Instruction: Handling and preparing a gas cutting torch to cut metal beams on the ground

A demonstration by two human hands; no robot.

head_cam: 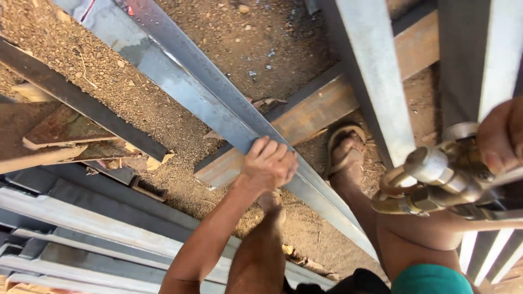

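Observation:
My left hand (268, 163) grips the edge of a long grey steel angle bar (190, 87) that runs diagonally from the upper left to the lower right. My right hand (502, 139) holds a brass cutting torch (436, 182) with round knobs at the right edge, close to the camera. The torch's tip is out of view. Both my legs and a sandalled foot (346, 149) stand on the dirt below the bar.
Upright grey steel bars (376, 71) rise at the right. A rusty beam (327, 103) lies on the dirt ground behind the angle bar. More rusty pieces (60, 130) sit at the left, and stacked grey steel sections (81, 234) fill the lower left.

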